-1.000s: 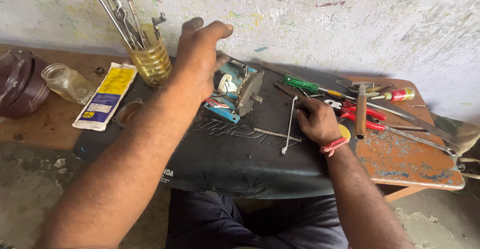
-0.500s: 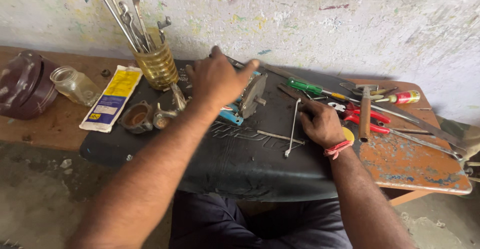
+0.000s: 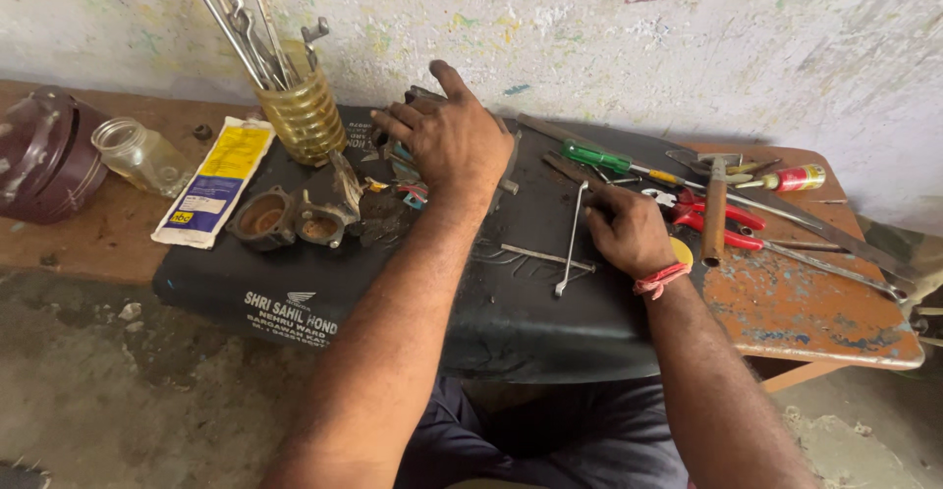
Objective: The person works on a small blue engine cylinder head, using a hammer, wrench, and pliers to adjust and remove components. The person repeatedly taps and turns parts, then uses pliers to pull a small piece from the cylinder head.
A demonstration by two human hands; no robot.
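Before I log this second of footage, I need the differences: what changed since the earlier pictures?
The left hand drew back from near the yellow holder of spanners and came down over the metal part on the black seat cover; a grip can't be seen. The right hand stayed resting beside the bent rod. The tools didn't move.

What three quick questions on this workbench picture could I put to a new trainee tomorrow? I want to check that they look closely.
1. True or false: the left hand holds the hammer.
2. What stands in the yellow ribbed jar? A) wrenches B) brushes C) pencils
3. Which hand wears a red thread band at the wrist?

Key: 1 false, it rests over small parts on the black seat, apart from the hammer. 2 A. 3 the right hand.
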